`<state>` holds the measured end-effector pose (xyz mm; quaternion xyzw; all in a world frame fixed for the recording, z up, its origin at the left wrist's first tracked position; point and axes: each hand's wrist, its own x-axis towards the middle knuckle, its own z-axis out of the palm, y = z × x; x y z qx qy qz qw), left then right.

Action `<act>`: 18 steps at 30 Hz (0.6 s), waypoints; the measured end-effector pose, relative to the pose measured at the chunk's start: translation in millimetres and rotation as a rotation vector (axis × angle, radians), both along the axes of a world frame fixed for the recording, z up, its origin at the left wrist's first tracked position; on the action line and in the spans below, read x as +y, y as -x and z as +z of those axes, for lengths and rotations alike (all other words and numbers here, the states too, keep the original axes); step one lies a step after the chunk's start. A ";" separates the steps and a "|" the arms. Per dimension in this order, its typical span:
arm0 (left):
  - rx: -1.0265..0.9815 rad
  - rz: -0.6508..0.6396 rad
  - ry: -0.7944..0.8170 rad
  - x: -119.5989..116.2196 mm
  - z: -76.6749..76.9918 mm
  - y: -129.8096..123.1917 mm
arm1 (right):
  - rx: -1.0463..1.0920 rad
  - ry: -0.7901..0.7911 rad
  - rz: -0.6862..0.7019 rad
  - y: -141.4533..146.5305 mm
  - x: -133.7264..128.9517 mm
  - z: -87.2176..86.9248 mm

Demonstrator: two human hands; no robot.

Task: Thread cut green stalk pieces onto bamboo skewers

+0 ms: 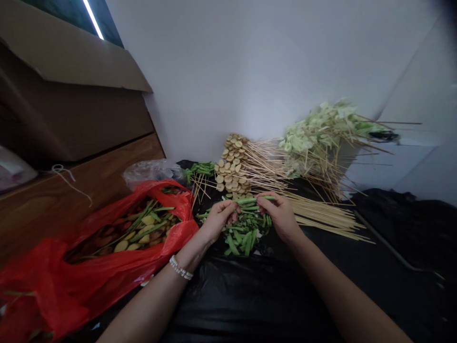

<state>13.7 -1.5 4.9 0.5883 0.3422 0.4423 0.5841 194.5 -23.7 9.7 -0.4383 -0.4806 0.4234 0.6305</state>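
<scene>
Between my hands, a long green bean (247, 200) lies level above a heap of cut green pieces (244, 238). My left hand (220, 219), below a beaded bracelet (181, 267), pinches its left end. The fingers of my right hand (278, 215) are closed on the right end. Just beyond the hands are skewers of potato slices (233, 166), their sticks pointing right. A small bundle of skewered green beans (200, 169) lies left of the potato. Bare bamboo skewers (328, 216) are spread right of my right hand.
A red plastic bag (117, 281) with vegetable slices and stalks stands open at left. Skewered cabbage leaves (321, 126) are piled against the wall at back right. Black plastic (250, 295) covers the work surface. A cardboard box (78, 109) stands behind left, and a clear bag (152, 172) lies nearby.
</scene>
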 end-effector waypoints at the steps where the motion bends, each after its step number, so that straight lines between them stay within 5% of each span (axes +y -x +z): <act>1: -0.083 0.012 0.035 0.9 0.9 1.0 | 0.007 0.022 0.021 1.0 -0.5 -0.9; 5: -0.310 0.029 0.111 4.8 3.6 5.1 | -0.057 0.096 0.177 7.7 -3.2 -6.8; 10: -0.274 0.026 0.091 3.5 3.6 3.8 | -0.200 0.151 0.352 14.8 -5.2 -12.2; 14: -0.140 -0.011 0.072 4.2 -0.1 2.2 | -0.067 0.061 0.170 6.8 0.8 -10.6; 18: -0.044 0.166 0.045 17.1 -9.9 10.3 | 0.025 -0.002 -0.027 -8.1 9.2 -7.8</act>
